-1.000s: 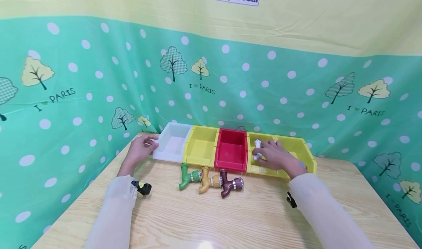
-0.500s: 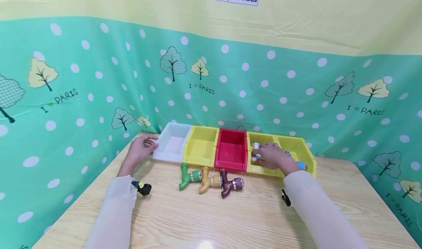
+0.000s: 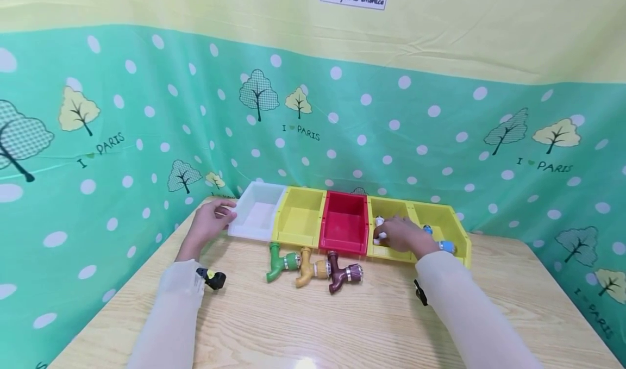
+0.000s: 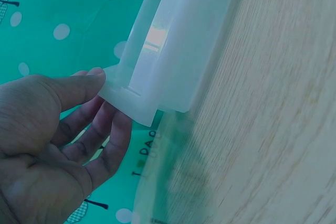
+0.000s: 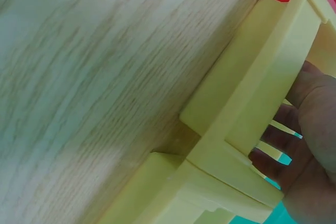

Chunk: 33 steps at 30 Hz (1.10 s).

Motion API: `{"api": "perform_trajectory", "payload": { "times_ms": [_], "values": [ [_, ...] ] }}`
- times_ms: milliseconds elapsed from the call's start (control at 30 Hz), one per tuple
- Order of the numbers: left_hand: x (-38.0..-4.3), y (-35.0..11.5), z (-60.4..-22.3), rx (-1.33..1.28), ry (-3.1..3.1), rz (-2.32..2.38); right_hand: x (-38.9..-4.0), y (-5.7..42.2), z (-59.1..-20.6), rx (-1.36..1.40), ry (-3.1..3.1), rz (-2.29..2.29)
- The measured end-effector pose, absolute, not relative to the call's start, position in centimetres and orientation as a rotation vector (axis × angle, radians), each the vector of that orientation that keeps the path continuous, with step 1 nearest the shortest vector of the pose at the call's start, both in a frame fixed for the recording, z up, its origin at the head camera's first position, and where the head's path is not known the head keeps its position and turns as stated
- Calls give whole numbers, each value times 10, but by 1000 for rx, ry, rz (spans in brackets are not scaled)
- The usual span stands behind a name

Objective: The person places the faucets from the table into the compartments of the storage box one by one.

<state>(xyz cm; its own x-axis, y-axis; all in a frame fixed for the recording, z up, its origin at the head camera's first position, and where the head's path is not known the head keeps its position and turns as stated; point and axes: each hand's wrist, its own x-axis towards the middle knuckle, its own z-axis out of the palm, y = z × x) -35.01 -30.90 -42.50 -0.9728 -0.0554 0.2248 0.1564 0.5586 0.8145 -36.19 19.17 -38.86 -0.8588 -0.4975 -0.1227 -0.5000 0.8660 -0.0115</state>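
My left hand (image 3: pixel 207 222) pinches the near left corner of the translucent white bin (image 3: pixel 249 233). In the left wrist view the thumb lies on the bin's rim (image 4: pixel 113 80), with the fingers curled below. My right hand (image 3: pixel 403 234) reaches down into the fourth bin, a yellow one (image 3: pixel 391 204), and its fingers hold a white tap (image 3: pixel 380 221) near that bin's left wall. From the right wrist the hand (image 5: pixel 315 124) shows behind the yellow bin's front lip (image 5: pixel 262 93), where the tap is hidden.
Between the white and fourth bins stand another yellow bin (image 3: pixel 299 222) and a red bin (image 3: pixel 344 225). The far right yellow bin (image 3: pixel 442 217) has blue-handled pieces (image 3: pixel 446 246) in it. Green (image 3: pixel 281 263), tan (image 3: pixel 310 268) and maroon (image 3: pixel 342 272) taps lie in front on the wooden table (image 3: pixel 313 325).
My right hand has moved slightly left and lower, taking the white tap deeper into the yellow bin. Blue pieces in the far right bin show more. The left hand stays at the white bin.
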Motion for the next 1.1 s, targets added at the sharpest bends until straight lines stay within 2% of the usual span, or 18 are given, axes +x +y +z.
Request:
{"api": "perform_trajectory", "payload": {
  "times_ms": [333, 767, 1100],
  "values": [
    [-350, -310, -425, -87, -2573, -1364, -354, 192, -379, -744, 2872, -38],
    [-350, -311, -426, -63, -2583, -1363, -326, 186, -361, -1125, 2976, 138],
    [-349, -309, -423, -105, -2568, -1355, -307, 174, -366, -1362, 3054, 287]
  ]
}}
